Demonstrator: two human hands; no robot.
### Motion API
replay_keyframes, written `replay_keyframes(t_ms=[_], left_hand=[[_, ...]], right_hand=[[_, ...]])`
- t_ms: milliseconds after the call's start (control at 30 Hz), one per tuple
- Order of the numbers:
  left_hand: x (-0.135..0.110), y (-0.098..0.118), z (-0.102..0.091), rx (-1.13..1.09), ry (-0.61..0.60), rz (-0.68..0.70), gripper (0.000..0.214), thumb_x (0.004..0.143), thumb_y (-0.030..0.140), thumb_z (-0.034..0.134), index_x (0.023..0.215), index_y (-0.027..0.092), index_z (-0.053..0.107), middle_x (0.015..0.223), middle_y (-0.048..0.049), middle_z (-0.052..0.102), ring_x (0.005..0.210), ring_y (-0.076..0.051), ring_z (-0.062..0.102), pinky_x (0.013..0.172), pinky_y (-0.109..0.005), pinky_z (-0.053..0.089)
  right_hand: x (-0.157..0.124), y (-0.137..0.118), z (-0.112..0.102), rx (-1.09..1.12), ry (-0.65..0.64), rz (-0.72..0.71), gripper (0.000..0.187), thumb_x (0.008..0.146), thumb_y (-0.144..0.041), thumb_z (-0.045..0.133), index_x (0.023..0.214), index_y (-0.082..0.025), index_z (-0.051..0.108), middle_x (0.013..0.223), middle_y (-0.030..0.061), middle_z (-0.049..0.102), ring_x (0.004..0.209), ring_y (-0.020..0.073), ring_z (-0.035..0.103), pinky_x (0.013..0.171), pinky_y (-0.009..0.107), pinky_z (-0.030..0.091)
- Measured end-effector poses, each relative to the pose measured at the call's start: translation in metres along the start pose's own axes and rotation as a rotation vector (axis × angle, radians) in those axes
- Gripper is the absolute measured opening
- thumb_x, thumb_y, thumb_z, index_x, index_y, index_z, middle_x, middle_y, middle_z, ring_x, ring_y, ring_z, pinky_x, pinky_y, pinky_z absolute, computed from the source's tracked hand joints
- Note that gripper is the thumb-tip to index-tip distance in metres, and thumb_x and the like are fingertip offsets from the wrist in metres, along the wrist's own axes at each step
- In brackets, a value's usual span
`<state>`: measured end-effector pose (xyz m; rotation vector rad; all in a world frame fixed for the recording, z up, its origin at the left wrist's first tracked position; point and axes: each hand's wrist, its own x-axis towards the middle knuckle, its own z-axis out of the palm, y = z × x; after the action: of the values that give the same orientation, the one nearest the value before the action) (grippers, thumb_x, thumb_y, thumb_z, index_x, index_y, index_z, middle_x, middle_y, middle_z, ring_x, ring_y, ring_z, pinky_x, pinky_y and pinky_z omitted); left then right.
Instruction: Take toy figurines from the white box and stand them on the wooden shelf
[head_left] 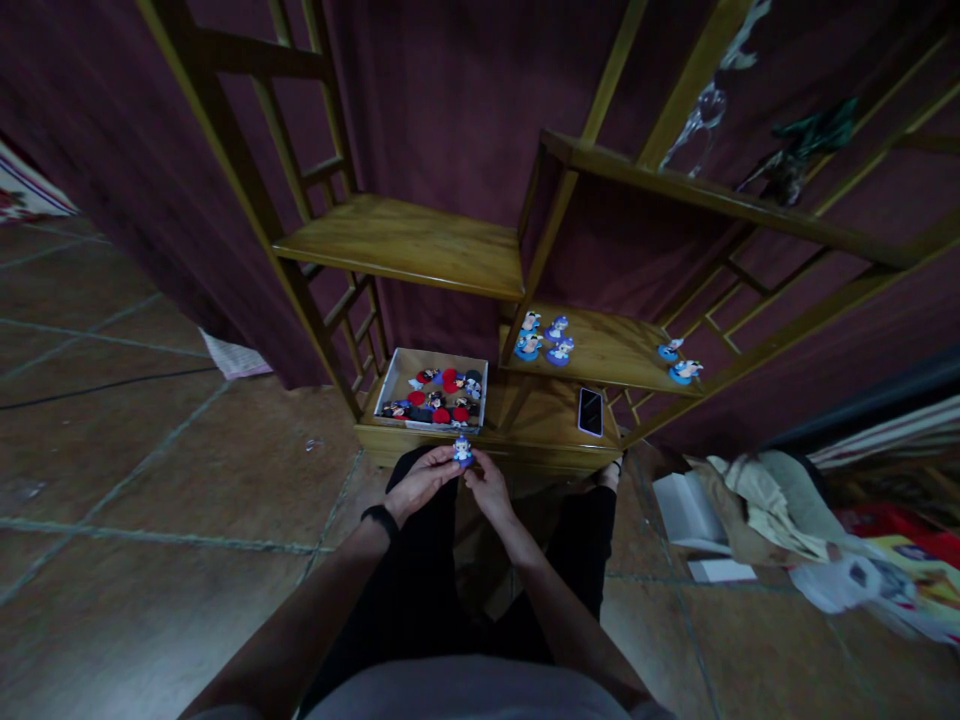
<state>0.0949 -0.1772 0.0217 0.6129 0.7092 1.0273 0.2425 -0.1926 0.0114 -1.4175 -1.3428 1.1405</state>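
My left hand (421,482) and my right hand (487,484) meet in front of me, both pinching a small blue and white figurine (463,451). A black band sits on my left wrist. Just beyond the hands, a white box (397,372) of several red, black and blue figurines rests on the lowest wooden shelf (540,415). Several more blue figurines (545,338) stand on the middle right shelf, and two others (679,362) stand further right.
A dark phone (590,411) lies on the lowest shelf right of the box. An upper left shelf (405,240) is bare. Papers, cloth and packaging (765,510) are piled on the tiled floor to my right. My knees are close under the shelf.
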Motion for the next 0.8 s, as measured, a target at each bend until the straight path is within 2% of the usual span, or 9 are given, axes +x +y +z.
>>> replay_keyframes(t_ms=[467,800], left_hand=[[-0.002,-0.004,0.002,0.026,-0.008,-0.001,0.033,0.063,0.012,0.071,0.096,0.014,0.064,0.096,-0.0076,0.066,0.089,-0.017,0.061,0.087,-0.032,0.043],[-0.006,-0.008,0.002,0.075,-0.054,0.012,0.032,0.067,0.015,0.069,0.098,0.014,0.063,0.098,-0.0085,0.065,0.09,-0.018,0.06,0.087,-0.033,0.043]], right_hand=[[-0.007,0.008,0.006,0.113,0.062,0.016,0.039,0.072,-0.021,0.052,0.109,-0.03,0.056,0.104,-0.0006,0.062,0.089,0.0178,0.059,0.075,0.034,0.051],[-0.011,0.013,0.01,0.22,0.09,0.062,0.034,0.074,-0.029,0.053,0.107,-0.026,0.056,0.099,0.0003,0.062,0.081,0.0151,0.06,0.07,0.03,0.052]])
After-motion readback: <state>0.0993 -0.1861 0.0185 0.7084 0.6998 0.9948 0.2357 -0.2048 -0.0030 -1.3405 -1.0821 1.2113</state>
